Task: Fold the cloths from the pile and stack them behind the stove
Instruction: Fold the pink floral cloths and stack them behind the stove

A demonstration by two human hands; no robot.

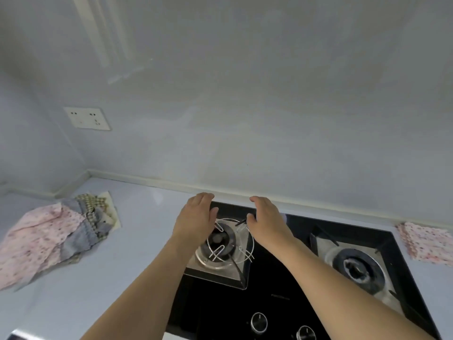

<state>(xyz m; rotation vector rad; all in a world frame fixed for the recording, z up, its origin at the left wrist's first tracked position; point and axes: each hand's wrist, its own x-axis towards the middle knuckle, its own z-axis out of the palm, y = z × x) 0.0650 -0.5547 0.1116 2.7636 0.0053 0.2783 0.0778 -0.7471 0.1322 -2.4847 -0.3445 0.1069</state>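
Both hands reach out over the stove (282,290), the left hand (196,218) and right hand (266,218) empty with fingers straight, above the back-left burner (221,242); the pile of cloths (52,231) lies crumpled on the worktop (137,231) to the left; a pink cloth (427,241) lies right of the stove.

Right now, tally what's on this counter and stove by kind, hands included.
Hands: 2, left and right, both empty
Burners: 2, left and right
Knobs: 2, and
Cloth pile: 1
Cloth lying apart: 1
Wall socket: 1
Total: 9
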